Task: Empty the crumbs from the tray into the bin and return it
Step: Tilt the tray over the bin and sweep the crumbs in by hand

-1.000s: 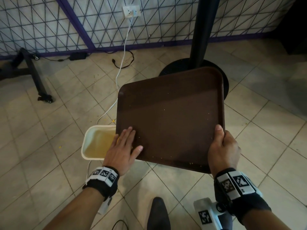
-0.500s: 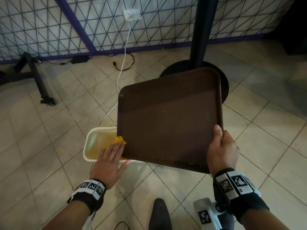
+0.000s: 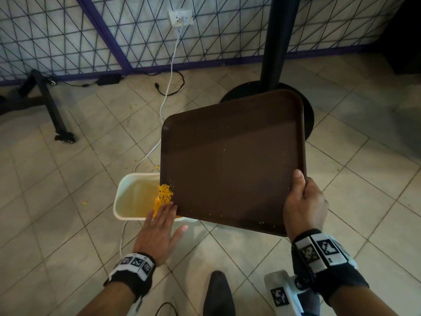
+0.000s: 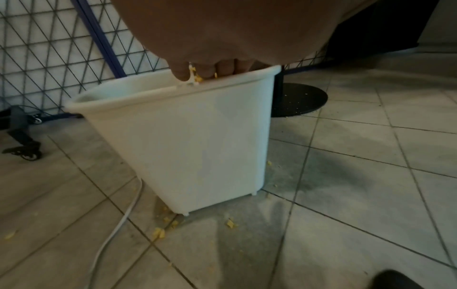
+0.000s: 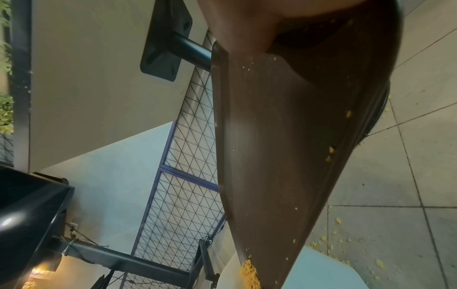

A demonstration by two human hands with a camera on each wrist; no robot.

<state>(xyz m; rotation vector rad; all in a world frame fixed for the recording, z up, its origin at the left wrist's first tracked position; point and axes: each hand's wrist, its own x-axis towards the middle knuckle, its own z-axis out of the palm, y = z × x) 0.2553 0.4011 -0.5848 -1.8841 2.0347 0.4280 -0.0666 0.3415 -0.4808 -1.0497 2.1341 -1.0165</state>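
A dark brown tray (image 3: 232, 160) is tilted down to the left over a white bin (image 3: 127, 197) on the floor. My right hand (image 3: 303, 201) grips the tray's near right corner, thumb on top. A heap of yellow crumbs (image 3: 164, 195) slides off the tray's lower left corner into the bin. My left hand (image 3: 159, 226) is flat, its straight fingertips at that corner against the crumbs. In the left wrist view the fingertips (image 4: 181, 73) sit over the bin (image 4: 197, 136) rim. The right wrist view shows the tray (image 5: 284, 136) surface with scattered crumbs (image 5: 249, 271).
A black table pole (image 3: 276, 42) on a round base (image 3: 308, 115) stands just behind the tray. A white cable (image 3: 168, 87) runs from a wall socket past the bin. A wheeled black stand (image 3: 57, 115) is at the left. Crumbs (image 4: 158, 232) lie on the tiled floor around the bin.
My left hand swept leftward across the tray to its lower left corner, pushing the crumbs into a heap that now spills over the edge into the bin. The right hand kept its grip.
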